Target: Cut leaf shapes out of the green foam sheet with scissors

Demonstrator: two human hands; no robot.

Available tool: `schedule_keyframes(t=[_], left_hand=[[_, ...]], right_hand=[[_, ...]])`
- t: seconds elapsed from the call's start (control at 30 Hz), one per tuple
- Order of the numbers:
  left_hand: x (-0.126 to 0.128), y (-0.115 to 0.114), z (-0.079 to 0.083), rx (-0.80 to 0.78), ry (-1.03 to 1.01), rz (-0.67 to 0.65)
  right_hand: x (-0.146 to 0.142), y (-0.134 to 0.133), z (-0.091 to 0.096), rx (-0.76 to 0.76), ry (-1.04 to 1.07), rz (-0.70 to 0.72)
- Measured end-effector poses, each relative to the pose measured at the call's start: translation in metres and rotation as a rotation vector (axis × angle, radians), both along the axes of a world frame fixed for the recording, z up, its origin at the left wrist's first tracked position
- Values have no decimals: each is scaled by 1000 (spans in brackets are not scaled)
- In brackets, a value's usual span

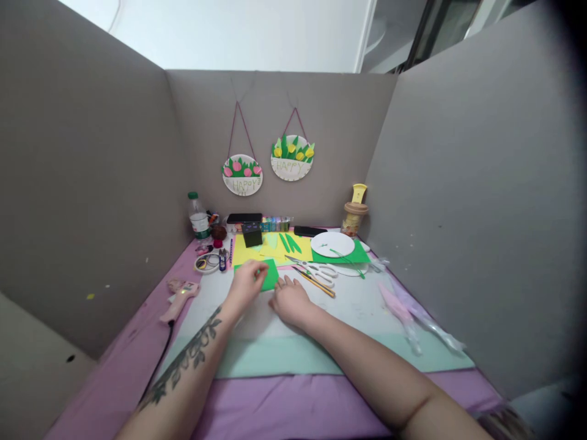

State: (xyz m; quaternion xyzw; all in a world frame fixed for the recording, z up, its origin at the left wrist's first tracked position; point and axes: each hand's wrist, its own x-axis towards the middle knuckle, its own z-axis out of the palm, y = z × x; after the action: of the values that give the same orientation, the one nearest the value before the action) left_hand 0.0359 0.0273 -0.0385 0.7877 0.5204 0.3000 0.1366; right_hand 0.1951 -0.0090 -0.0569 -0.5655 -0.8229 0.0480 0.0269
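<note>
A small green sheet of paper (271,276) lies on the white work surface in front of me. Over its left part is my left hand (247,282), thumb and fingers drawn together in a pinch; whatever may be between them is too small to make out. At the sheet's lower right corner, my right hand (291,300) has its fingers bent down onto the paper, and its fingertips are partly hidden. White-handled scissors (321,272) lie partly open just beyond my right hand, beside a yellow pencil (316,283).
Yellow paper (300,252) bears cut green leaf strips (290,243) and a black box (252,234). White paper plates (332,244) sit at right. A pink glue gun (182,299), tape roll (207,263) and bottle (199,220) stand left. Two decorated plates (292,160) hang behind.
</note>
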Motion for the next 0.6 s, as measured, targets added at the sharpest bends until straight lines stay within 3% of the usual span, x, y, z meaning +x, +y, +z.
schedule_keyframes(t=[0.1,0.17,0.33,0.5,0.6], left_hand=[[-10,8,-8,-142,166,-9],[-21,10,-12,-241,210,69],[-46,6,-15,-298,235,118],[-51,8,-17,-289,287,88],[-56,8,-16,-317,325,89]], right_hand=[[2,-1,0,1,-3,-7],[3,-2,2,1,-6,-10],[-7,-6,6,-30,14,-6],[-39,-9,4,-88,129,250],[-48,-10,0,-73,154,280]])
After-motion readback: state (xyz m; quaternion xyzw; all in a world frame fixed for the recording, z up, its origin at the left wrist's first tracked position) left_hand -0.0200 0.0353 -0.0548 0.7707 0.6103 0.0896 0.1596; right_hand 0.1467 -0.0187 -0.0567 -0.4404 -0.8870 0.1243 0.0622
